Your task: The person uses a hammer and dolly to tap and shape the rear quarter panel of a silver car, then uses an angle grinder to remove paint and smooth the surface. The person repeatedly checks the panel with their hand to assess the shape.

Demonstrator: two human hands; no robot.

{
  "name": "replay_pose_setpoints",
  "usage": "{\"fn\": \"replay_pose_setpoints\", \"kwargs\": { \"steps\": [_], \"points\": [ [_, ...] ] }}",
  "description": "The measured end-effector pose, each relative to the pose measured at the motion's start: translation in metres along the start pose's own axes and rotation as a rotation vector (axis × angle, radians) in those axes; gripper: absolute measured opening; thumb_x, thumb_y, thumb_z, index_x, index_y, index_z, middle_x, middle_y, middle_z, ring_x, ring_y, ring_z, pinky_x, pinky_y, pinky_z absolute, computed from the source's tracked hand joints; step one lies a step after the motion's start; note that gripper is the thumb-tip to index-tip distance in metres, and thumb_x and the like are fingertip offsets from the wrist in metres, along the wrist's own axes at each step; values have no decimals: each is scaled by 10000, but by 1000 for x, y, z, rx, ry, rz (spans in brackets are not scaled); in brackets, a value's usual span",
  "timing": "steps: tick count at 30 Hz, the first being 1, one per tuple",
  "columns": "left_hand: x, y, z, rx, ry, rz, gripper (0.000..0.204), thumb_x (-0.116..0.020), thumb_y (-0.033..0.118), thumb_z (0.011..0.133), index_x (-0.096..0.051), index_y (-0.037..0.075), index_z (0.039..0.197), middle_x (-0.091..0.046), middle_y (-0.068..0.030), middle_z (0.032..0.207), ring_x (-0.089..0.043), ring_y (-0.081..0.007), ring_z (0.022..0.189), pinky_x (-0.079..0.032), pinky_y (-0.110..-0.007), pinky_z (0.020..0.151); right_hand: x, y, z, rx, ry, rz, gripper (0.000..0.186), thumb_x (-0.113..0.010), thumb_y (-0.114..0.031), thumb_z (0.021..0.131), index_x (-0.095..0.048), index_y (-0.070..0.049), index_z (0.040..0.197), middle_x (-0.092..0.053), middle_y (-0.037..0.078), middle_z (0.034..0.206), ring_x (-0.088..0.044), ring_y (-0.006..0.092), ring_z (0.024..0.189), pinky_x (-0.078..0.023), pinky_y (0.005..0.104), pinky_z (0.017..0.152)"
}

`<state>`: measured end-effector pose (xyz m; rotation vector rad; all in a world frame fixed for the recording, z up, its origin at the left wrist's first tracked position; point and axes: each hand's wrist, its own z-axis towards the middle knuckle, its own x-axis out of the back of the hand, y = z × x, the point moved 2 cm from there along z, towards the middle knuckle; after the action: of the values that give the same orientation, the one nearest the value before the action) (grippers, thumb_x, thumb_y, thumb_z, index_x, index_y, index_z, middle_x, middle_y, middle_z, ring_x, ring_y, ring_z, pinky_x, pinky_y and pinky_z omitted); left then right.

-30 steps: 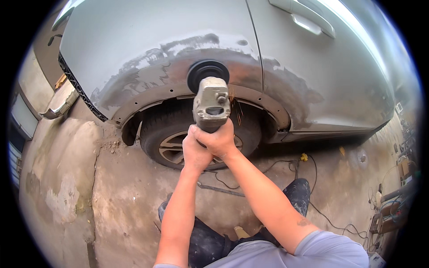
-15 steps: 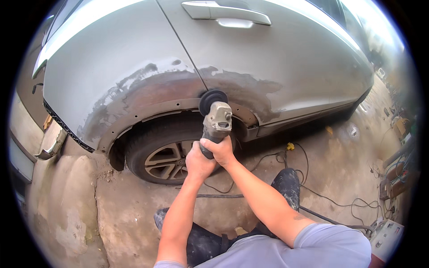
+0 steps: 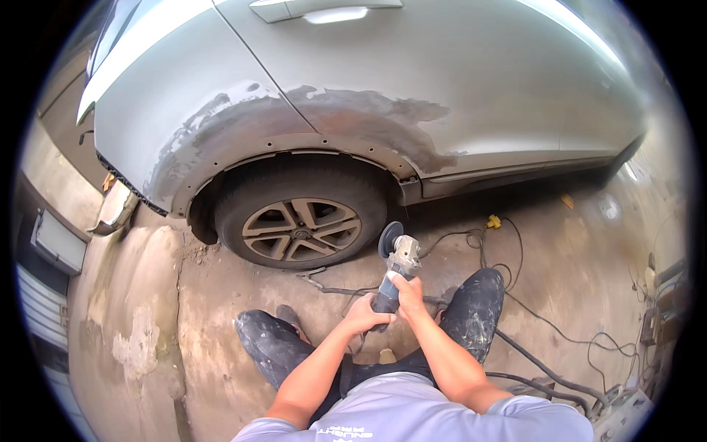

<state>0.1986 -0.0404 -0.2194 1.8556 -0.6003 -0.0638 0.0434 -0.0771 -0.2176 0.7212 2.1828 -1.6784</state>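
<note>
1 silver car [image 3: 479, 88] spans the upper view, dull gray patches [image 3: 383, 121] marking its side. Below them sits 1 wheel [image 3: 300, 233]. A grinder [image 3: 403, 255] is held clear of the bodywork, gripped by the right hand [image 3: 409, 295] and left hand [image 3: 362, 315], its black disc [image 3: 390, 239] tilted.

The person is wearing a soft shirt [image 3: 412, 404] that is looking pale grey with a bit of purple. Its short sleeves [image 3: 541, 414] are leaving the forearms bare. White letters [image 3: 346, 429] are showing low on the front. The long trousers [image 3: 471, 313] are looking very dark, nearly black, and whitish smudges are spotting them around both knees. A greyish shoe [image 3: 289, 315] is peeking out. The left hand [image 3: 364, 314] and right hand [image 3: 409, 297] are wearing no gloves.
</note>
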Motion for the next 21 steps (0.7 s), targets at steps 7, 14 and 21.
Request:
{"fn": "replay_pose_setpoints", "kwargs": {
  "steps": [7,14,21],
  "points": [
    [-7,3,-51,-102,-286,-991,586,-806,193,793,-604,-30,1296,-730,-188,1057,-759,-328,926,-627,-438,870,-45,-24,-18,-259,-547,-234,539,-786,-446,932,-640,-24,1233,-676,49,1030,-649,144,911,-553,335,826],
    [79,5,-81,-433,299,-1286,447,-756,143,823,-624,-32,1212,-730,-182,1016,-758,-320,871,-650,-447,817,-47,-18,-9,-276,-607,-435,631,-741,-356,1014,-541,91,1413,-662,124,1199,-630,172,1028,-573,326,875],
    [330,-113,-120,-576,1225,-1544,171,-726,79,882,-616,23,1000,-698,-127,885,-719,-290,794,-636,-434,737,78,-65,-47,-130,-233,-757,521,-780,-132,936,-577,116,1346,-674,115,1078,-692,201,930,-618,364,847]
  ]
}}
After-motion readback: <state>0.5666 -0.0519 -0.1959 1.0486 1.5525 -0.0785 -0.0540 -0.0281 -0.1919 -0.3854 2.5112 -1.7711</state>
